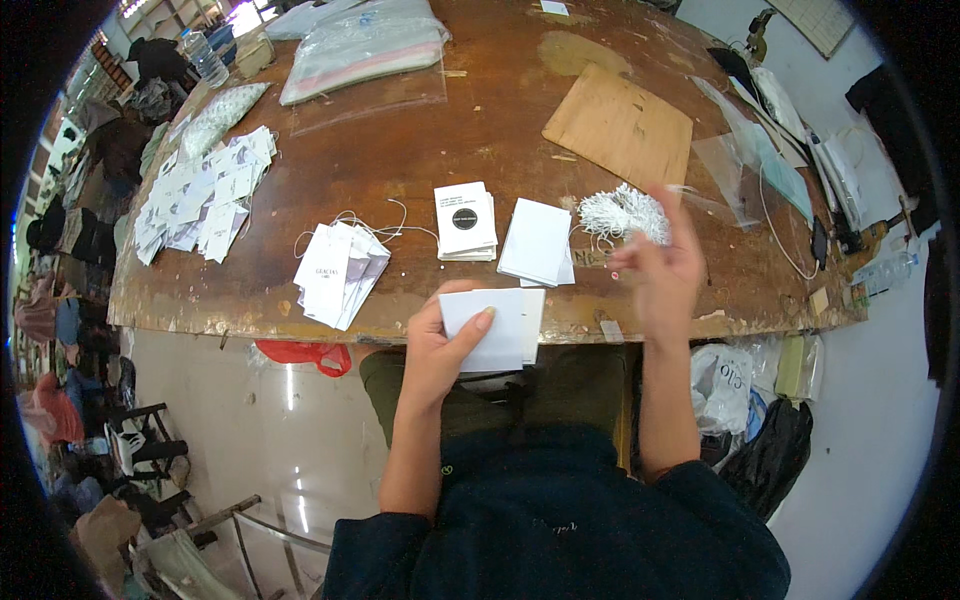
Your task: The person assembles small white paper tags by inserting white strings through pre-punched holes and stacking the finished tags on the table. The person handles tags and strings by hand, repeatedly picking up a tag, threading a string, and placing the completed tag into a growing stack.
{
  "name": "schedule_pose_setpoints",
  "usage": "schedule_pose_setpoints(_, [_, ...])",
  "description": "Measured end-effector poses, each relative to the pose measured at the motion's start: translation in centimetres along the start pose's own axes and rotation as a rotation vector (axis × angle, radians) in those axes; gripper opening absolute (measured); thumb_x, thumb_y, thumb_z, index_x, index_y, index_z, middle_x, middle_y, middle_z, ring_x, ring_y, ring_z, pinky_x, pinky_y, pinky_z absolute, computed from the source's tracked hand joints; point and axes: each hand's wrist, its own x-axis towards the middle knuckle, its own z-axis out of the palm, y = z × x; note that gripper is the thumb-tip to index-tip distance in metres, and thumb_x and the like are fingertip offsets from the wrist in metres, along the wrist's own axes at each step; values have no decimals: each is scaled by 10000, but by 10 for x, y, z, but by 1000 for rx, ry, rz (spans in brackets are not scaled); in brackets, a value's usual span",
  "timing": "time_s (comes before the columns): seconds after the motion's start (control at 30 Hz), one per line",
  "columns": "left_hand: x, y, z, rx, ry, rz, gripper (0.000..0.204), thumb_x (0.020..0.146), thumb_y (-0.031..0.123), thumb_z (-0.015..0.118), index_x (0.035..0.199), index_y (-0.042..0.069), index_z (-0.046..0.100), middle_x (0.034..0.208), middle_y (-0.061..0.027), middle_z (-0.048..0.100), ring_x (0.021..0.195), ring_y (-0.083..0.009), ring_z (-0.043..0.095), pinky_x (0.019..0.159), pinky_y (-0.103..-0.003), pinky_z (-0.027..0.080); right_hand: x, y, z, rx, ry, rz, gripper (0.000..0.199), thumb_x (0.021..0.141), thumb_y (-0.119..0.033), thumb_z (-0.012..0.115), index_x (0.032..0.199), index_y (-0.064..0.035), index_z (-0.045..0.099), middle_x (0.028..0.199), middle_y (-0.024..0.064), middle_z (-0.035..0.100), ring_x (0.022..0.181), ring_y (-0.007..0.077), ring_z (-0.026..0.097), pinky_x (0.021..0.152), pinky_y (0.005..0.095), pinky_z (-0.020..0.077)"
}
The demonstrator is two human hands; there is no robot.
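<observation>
My left hand (pixel 432 345) is closed on a few white cards (pixel 490 330) at the table's near edge, with the thumb flat on top. The cards are slightly fanned out. My right hand (pixel 665 265) is raised beside a bundle of white strings (pixel 612 212), one finger pointing up. Motion smears its fingers, so I cannot make out whether it holds a string. Just beyond the left hand lie a stack of blank white cards (pixel 535 240) and a stack of printed cards with a black circle (pixel 465 218). Farther left is a pile of strung white hang tags (pixel 340 272).
A larger heap of tags (pixel 205 195) lies at the far left of the wooden table (pixel 400 120). Clear plastic bags (pixel 365 55) and a water bottle (pixel 205 60) stand behind it. A wooden board (pixel 622 125) lies at the right, near a phone (pixel 819 242).
</observation>
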Motion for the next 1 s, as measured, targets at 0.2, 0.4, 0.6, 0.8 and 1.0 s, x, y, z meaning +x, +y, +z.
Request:
schedule_pose_setpoints(0.2, [-1, -5, 7, -50, -255, -60, 241, 910, 105, 713, 1095, -50, 699, 1336, -95, 614, 1112, -156, 601, 922, -305, 495, -35, 26, 31, -30, -558, 183, 402, 990, -66, 521, 1385, 1, 561, 1396, 77, 583, 1154, 168, 598, 900, 294, 520])
schedule_pose_setpoints(0.4, [-9, -14, 11, -111, -250, -104, 260, 916, 105, 707, 1124, -50, 682, 1341, -79, 599, 1110, -149, 594, 936, -301, 489, -37, 34, 35, 173, -691, 255, 387, 1003, -119, 499, 1345, 32, 596, 1379, 123, 603, 1284, 218, 539, 1098, 347, 398])
schedule_pose_setpoints(0.6, [-7, -13, 3, -53, -181, 61, 235, 875, 93, 739, 1057, -50, 702, 1336, -105, 608, 1124, -172, 609, 919, -320, 504, -36, 23, 38, 18, -759, 92, 515, 972, -283, 483, 1342, 57, 597, 1392, 166, 596, 956, 143, 564, 818, 274, 434])
schedule_pose_setpoints(0.8, [-12, -11, -2, 41, -368, 46, 213, 857, 98, 757, 1019, -36, 727, 1118, -96, 688, 976, -169, 659, 849, -308, 520, -31, 8, 40, 118, -680, 215, 514, 949, -230, 464, 1355, 61, 583, 1403, 170, 585, 521, 46, 438, 494, 201, 378])
schedule_pose_setpoints(1.0, [-15, -8, 0, 16, -256, 87, 205, 849, 111, 761, 1001, -22, 728, 1061, -93, 691, 930, -156, 655, 811, -302, 523, -20, 19, 48, -264, -385, -258, 332, 941, -88, 584, 1248, 3, 671, 1258, 138, 671, 619, 63, 551, 546, 201, 427])
